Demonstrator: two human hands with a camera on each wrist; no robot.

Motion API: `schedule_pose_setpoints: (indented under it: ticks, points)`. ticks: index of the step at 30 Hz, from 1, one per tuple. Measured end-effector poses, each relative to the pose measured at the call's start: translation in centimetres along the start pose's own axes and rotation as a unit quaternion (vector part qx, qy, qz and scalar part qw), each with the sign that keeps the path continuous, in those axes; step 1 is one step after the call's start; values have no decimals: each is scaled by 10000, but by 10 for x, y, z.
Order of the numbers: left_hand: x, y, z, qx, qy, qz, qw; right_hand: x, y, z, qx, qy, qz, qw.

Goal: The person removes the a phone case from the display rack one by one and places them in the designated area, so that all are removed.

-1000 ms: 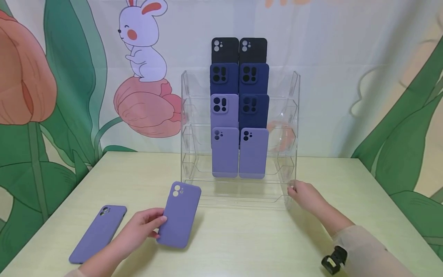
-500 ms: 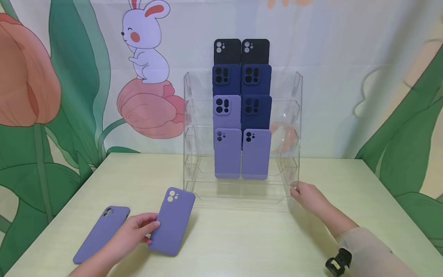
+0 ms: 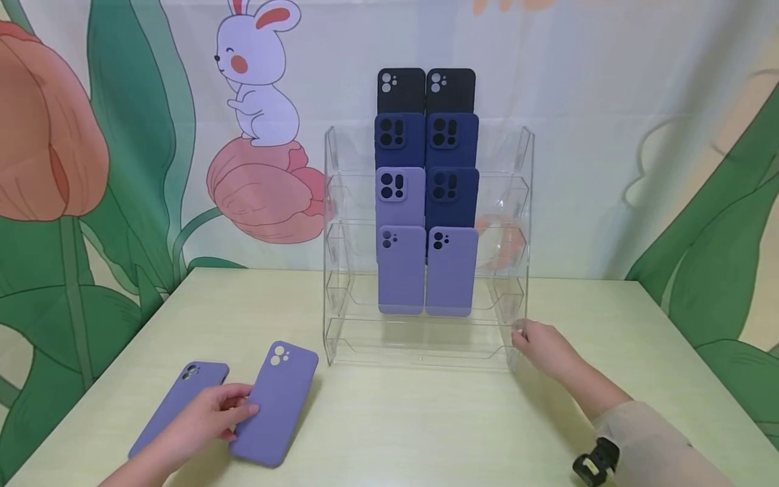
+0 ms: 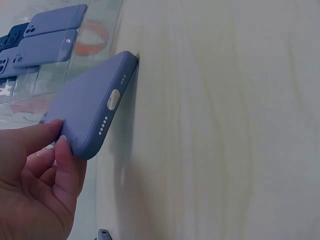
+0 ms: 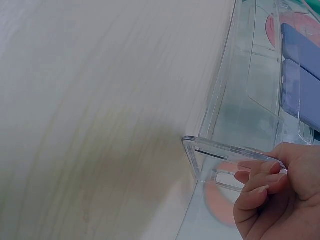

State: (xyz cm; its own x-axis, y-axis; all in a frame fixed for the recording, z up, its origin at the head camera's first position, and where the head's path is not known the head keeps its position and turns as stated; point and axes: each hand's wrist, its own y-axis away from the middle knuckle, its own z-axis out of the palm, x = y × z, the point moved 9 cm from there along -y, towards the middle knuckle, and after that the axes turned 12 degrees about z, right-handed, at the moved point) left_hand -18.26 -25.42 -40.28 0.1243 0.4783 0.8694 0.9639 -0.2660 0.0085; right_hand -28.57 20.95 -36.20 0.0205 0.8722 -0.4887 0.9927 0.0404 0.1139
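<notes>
My left hand (image 3: 203, 419) pinches the left edge of a lavender phone case (image 3: 276, 406), thumb on its back face. The case is tilted, its camera cutouts at the upper left; its bottom edge with port hole shows in the left wrist view. A second lavender phone case (image 3: 182, 399) lies on the table, partly hidden behind my left forearm. My right hand (image 3: 544, 345) grips the lower right side panel of a clear acrylic display rack (image 3: 420, 345). In the right wrist view, the fingers of the right hand (image 5: 280, 195) curl at that panel's edge.
The rack holds phone cases in two columns: black cases (image 3: 402, 91) on top, navy cases (image 3: 453, 138) below, and lavender cases (image 3: 450, 274) at the bottom front. Behind the table (image 3: 414, 419) hangs a printed cloth (image 3: 584, 135). A small black device (image 3: 596, 463) sits at my right sleeve.
My left hand has moved left and toward me with the phone case, away from the rack. The right hand stays on the rack's side. The head view has shifted slightly.
</notes>
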Motion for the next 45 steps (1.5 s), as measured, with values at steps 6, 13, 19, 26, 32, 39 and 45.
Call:
schedule_pose_setpoints:
  ticks: [6, 13, 19, 26, 32, 39, 45]
  points:
    - [-3, 3, -2, -93, -406, -5, 9991, -1, 0, 0, 22, 22, 4, 10000]
    - [-3, 6, -2, -429, -938, 43, 9947, -2, 1, 0, 15, -6, -45, 10000]
    - [-5, 8, -2, -543, -2022, -200, 9776, -1, 0, 1, 25, 51, -26, 10000]
    - [-4, 11, -3, -668, -2840, -637, 9544, 0, 0, 0, 36, 76, -1, 10000]
    - [-1, 15, -2, -809, -3385, -708, 9348, -1, 1, 0, 10, 23, 32, 10000]
    - [-2, 19, 3, -838, -4225, -849, 8985, -3, 2, -1, -4, 8, -2, 10000]
    - [3, 21, 11, -800, -4477, -904, 8860, -3, 2, -1, 7, 25, -3, 10000]
